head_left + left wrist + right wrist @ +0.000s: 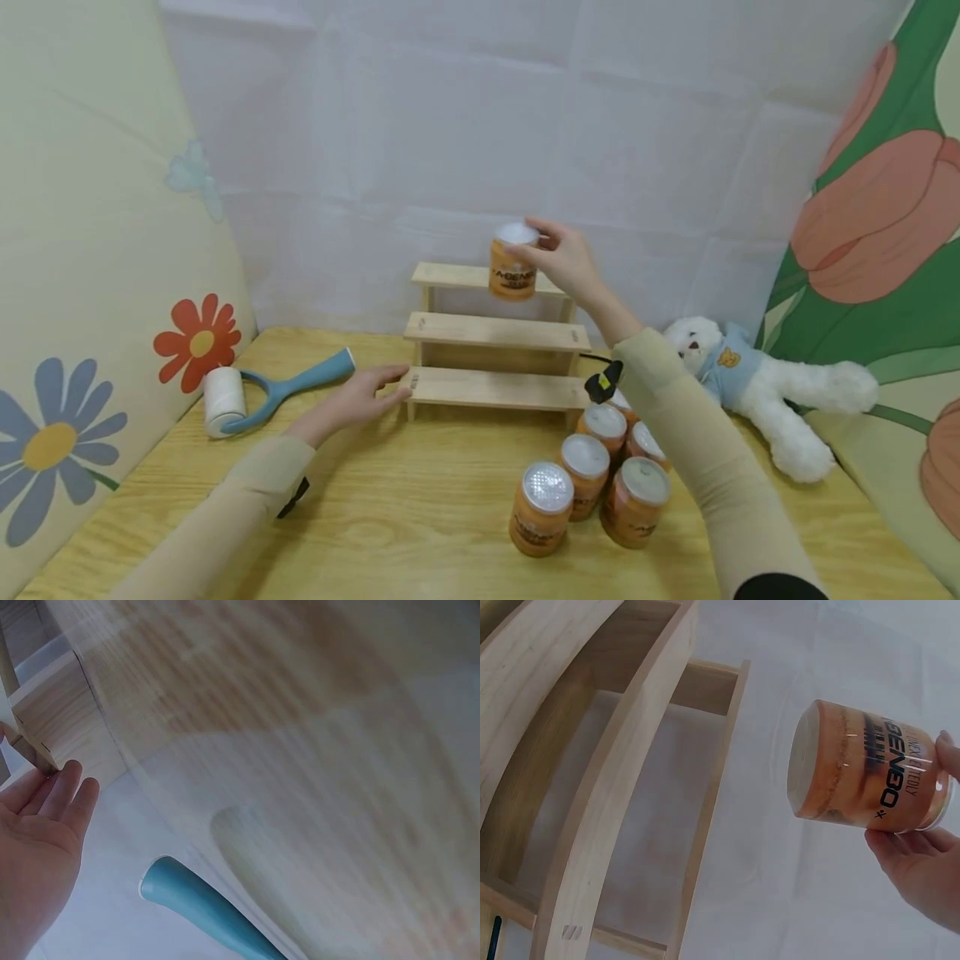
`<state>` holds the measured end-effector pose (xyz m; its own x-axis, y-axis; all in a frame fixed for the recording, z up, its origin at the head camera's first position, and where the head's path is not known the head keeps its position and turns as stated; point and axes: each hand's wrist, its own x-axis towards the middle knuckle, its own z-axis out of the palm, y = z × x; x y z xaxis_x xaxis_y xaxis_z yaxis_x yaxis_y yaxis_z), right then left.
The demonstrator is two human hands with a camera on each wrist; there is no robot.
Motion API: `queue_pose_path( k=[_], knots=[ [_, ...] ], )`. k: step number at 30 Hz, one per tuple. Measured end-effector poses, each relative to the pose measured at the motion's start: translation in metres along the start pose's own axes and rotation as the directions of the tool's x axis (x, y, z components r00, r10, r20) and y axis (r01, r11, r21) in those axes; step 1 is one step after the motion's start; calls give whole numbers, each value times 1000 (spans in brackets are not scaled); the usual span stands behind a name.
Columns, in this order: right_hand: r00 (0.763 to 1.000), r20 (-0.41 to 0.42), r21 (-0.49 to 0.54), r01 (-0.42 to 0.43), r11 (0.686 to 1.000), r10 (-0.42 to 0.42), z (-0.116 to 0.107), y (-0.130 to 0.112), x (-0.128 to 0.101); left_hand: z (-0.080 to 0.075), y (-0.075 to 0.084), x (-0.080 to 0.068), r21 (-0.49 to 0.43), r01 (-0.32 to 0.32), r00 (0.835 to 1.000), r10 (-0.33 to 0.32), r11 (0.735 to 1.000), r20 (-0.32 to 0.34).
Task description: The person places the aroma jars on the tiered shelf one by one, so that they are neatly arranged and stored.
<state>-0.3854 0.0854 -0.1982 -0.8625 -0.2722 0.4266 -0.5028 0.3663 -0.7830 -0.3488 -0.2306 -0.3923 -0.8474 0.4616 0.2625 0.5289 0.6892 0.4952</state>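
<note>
My right hand (566,262) grips an orange can (512,275) around its upper end. The can has dark lettering and a pale lid, and it overlaps the top step of a three-tier wooden display stand (495,331) in the head view. From the right wrist, the can (862,769) shows its bottom toward the stand, with a gap between them. My left hand (365,393) is at the left end of the lowest step. In the left wrist view, the thumb and fingers of that hand (45,832) pinch the corner of the step.
Several more orange cans (542,508) stand upright in a cluster at front right. A white plush toy (757,375) in a blue top lies behind them. On the left lies a blue-handled lint roller (300,379). A white cloth (360,167) hangs behind the stand.
</note>
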Motion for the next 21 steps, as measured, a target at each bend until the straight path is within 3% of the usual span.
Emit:
queue_pose_path(
  k=[6,21],
  knots=[
    [998,-14,61,-53,997,54,13,8,13,4,3,-1,-12,-1,1000,1,1000,17],
    [995,-95,168,-22,986,38,38,28,37,3,12,-4,14,-4,1000,4,1000,-13]
  ],
)
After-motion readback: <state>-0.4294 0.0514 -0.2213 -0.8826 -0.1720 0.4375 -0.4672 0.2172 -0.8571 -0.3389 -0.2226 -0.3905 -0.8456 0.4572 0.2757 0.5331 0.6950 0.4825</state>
